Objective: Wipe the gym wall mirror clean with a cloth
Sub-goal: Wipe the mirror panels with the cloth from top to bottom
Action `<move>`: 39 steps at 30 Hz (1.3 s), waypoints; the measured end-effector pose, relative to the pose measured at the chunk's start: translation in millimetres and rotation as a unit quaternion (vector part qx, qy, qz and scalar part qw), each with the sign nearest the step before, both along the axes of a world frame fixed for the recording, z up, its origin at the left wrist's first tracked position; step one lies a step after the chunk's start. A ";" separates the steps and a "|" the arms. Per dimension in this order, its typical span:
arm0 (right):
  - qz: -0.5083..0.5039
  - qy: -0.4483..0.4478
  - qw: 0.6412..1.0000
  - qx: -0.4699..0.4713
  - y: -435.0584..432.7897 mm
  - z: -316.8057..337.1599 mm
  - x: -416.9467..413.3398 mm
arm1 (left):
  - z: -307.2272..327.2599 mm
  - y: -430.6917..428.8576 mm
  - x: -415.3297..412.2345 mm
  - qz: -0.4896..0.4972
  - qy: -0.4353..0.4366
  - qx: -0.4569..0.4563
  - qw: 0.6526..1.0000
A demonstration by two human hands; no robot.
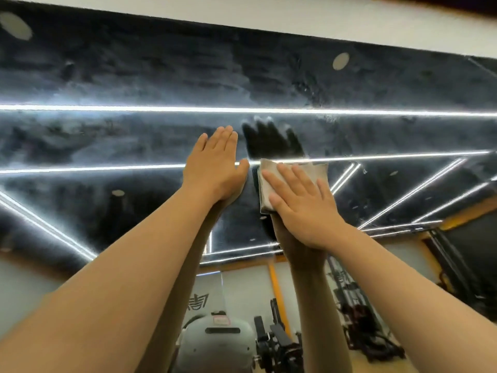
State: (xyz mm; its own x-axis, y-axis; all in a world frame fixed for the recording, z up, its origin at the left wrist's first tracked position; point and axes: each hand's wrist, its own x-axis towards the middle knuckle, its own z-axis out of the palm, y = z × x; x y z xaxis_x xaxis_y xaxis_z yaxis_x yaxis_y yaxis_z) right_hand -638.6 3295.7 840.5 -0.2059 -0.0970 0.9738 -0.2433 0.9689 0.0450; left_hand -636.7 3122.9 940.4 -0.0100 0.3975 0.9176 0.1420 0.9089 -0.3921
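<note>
The wall mirror [134,76] fills the view, its upper part hazy with smears. My left hand [215,162] lies flat against the glass with straight fingers, holding nothing. To its right, my right hand [301,203] presses a folded grey-beige cloth [293,170] flat on the mirror, fingers spread over it. A dark, clean hand-shaped print [271,141] shows in the haze just above the cloth. Both arms reach up from the bottom of the view and their reflections meet the hands at the glass.
The mirror's top edge meets a white wall strip [322,20]. Reflected in the glass are bright ceiling light strips [107,107], a grey headset [215,343] on the person's head, dark gym machines [277,343] and an orange-trimmed wall.
</note>
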 end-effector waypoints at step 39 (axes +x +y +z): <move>0.005 0.051 0.995 0.087 22.5 431.4 -8.1 | 414.7 35.8 -3.2 -0.015 -0.010 0.127 0.992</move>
State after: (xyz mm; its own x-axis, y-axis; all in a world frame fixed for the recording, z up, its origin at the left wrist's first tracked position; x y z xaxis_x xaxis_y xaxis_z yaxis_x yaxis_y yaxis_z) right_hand -646.6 3318.2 1271.9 -0.1056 -0.2673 0.9578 -0.2376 0.9421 0.2368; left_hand -639.9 3158.7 1355.1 -0.0201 0.1530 0.9880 0.1761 0.9733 -0.1472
